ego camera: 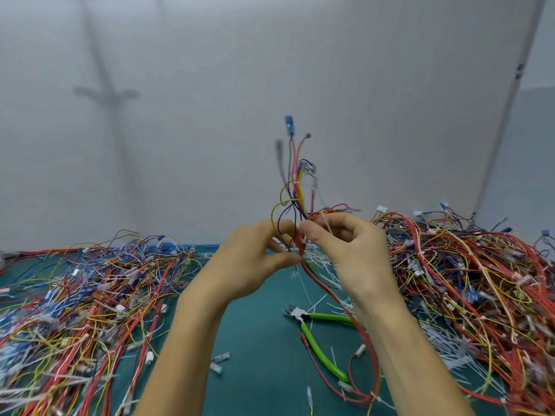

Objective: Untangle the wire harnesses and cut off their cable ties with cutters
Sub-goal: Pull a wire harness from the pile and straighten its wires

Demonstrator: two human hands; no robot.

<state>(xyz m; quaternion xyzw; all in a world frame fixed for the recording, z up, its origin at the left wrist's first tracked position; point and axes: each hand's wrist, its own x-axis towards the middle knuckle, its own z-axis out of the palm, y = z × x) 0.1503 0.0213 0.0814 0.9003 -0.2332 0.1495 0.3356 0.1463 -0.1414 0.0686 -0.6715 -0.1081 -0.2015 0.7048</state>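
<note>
So both hands are up over the teal table mat (255, 370), sharing one thin bundle of red, yellow and purple wires (296, 187). The left hand (255, 262) pinches it between thumb and curled fingers, and the right hand (351, 253) pinches it just beside. The green-handled metal cutters (300, 316) lie on the mat by the right wrist, between a left heap of tangled coloured harnesses (90, 295) and a right heap (465, 280).

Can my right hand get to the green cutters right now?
Probably not yet. The right hand pinches the harness with the left hand, so it is busy. The cutters lie on the mat below it; once it lets go, the way looks free.
</note>
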